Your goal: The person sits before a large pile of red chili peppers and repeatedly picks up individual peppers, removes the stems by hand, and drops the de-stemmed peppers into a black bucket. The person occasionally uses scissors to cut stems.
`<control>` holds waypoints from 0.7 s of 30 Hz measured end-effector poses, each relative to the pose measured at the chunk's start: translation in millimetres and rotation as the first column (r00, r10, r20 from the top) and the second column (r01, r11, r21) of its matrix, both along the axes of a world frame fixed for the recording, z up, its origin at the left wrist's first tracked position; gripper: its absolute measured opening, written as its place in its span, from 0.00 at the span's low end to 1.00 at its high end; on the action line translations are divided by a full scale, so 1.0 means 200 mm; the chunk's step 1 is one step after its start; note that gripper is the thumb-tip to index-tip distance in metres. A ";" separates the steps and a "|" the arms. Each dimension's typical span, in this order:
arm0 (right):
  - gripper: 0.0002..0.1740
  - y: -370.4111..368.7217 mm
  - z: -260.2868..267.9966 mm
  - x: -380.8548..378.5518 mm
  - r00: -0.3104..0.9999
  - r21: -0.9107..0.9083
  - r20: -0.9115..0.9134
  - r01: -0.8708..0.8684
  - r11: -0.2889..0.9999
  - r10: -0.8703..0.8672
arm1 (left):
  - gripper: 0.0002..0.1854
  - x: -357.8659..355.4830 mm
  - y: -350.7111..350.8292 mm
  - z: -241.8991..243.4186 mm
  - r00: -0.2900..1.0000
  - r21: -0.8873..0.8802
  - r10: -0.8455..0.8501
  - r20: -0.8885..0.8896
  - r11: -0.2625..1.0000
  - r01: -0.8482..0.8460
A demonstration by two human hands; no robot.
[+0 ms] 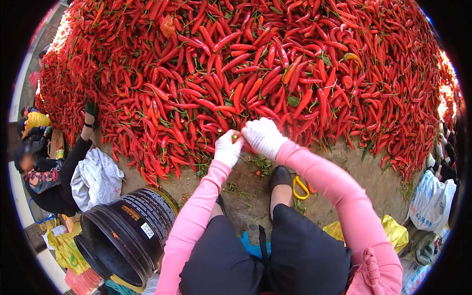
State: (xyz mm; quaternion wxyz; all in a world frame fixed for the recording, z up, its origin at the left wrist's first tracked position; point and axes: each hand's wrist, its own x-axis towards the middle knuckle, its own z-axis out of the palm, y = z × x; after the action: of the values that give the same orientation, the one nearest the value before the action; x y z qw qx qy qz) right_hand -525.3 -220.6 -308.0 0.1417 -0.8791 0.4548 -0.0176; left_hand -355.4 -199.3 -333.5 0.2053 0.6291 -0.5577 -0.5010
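A large heap of red chili peppers [221, 77] with green stems fills the upper part of the head view. At its lower edge, my left hand [228, 147] in a white striped knit glove is closed, with a small green stem end showing between thumb and fingers. My right hand [263, 137], gloved the same way, touches or nearly touches the left one at the fingertips; a bit of red shows between them. What the right fingers hold is mostly hidden. Torn green stems [258, 161] lie on the ground below both hands.
A black plastic bucket [116, 236] lies tipped at lower left. Near my shoe [281, 177] is a yellow handle-like loop [300, 188]. A person [48, 173] sits at far left beside a white sack [96, 179]; other people are at both rims. White bags [431, 202] stand at right.
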 end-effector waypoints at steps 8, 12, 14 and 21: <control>0.18 -0.17 0.07 0.19 0.907 -0.052 0.263 0.353 0.934 -0.329 | 0.09 0.26 0.15 -0.02 0.344 0.620 0.679 -0.649 0.734 -0.278; 0.09 -0.30 0.12 0.28 0.976 -0.161 0.148 0.181 0.970 -0.158 | 0.13 0.22 0.15 -0.08 0.227 0.642 0.700 -0.677 0.712 -0.283; 0.09 -0.16 0.12 0.22 0.953 -0.239 0.271 0.202 0.950 -0.135 | 0.11 0.19 0.15 -0.08 0.199 0.674 0.726 -0.658 0.686 -0.273; 0.14 0.30 0.09 0.06 0.964 -0.113 0.256 -0.040 0.993 0.068 | 0.11 0.12 0.22 -0.03 0.371 0.664 0.687 -0.625 0.718 -0.211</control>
State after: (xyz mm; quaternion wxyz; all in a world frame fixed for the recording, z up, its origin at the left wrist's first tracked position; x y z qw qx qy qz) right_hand -512.4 -160.6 -290.8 0.1532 -0.8875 0.4067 -0.1530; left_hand -330.4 -155.4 -338.8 0.4195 0.4641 -0.0397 -0.7791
